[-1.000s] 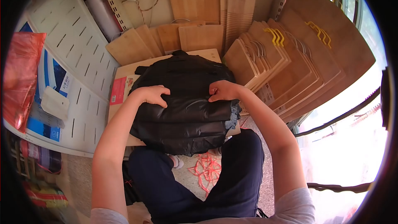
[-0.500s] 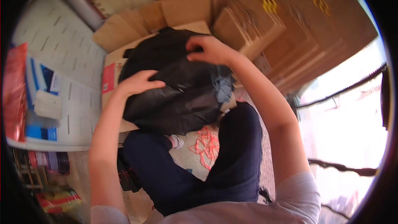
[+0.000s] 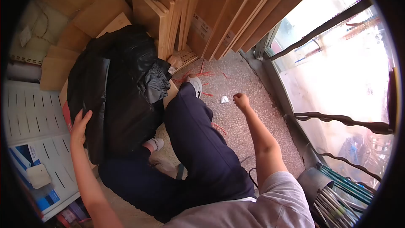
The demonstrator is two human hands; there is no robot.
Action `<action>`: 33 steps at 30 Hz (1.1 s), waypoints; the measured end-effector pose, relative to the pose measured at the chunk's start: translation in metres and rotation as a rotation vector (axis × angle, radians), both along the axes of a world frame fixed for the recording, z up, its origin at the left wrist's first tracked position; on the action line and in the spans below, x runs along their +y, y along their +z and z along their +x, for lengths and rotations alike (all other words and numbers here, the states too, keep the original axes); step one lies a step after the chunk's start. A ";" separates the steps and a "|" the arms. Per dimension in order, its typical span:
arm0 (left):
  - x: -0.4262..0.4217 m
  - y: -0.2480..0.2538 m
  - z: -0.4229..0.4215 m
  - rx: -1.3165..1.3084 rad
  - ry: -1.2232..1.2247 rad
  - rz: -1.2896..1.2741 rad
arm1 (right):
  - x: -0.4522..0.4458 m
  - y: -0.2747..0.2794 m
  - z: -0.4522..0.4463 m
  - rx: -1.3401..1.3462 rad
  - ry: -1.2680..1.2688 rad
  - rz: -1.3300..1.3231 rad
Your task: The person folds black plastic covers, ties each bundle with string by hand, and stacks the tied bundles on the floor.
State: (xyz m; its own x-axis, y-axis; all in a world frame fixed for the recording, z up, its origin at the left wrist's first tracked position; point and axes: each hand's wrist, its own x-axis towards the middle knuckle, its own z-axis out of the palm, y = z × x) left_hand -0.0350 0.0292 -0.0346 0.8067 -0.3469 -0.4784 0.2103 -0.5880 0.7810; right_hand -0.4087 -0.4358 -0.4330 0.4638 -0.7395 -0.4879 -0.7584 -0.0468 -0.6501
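A large black plastic bag (image 3: 122,88) lies in a crumpled heap over a cardboard box (image 3: 171,93), most of which it hides. At the bag's left side, my left hand (image 3: 79,127) rests against the plastic with thumb and fingers apart. My right hand (image 3: 241,101) is out over the speckled floor, away from the bag, its fingers curled closed. Whatever it may hold is too small to make out. Just left of it, a small white piece (image 3: 224,99) shows on the floor.
Wooden boards (image 3: 236,17) lean upright at the back. Red string (image 3: 202,74) is strewn around my shoe (image 3: 195,85). A white slotted panel (image 3: 38,105) stands at left, with a blue-and-white packet (image 3: 31,154) on it. Metal rods (image 3: 337,207) and a glazed door (image 3: 329,80) are at right.
My view has turned right. My right hand has left the bag and moved out over the floor, its fingers now curled. My left hand has shifted to the bag's left side.
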 end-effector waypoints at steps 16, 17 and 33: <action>0.026 -0.011 0.019 0.095 0.075 0.026 | 0.027 -0.072 0.159 0.065 0.146 -0.136; 0.028 -0.013 0.019 0.095 0.077 0.022 | 0.013 -0.076 0.168 0.048 0.052 -0.051; 0.017 -0.016 0.009 0.085 0.137 -0.053 | -0.008 -0.025 0.096 -0.054 -0.029 -0.213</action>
State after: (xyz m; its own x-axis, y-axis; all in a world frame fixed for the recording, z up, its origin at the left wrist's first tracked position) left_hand -0.0262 0.0465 -0.0510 0.8057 -0.2627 -0.5308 0.3522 -0.5080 0.7861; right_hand -0.3127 -0.4436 -0.4585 0.4623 -0.8365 -0.2942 -0.7260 -0.1665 -0.6673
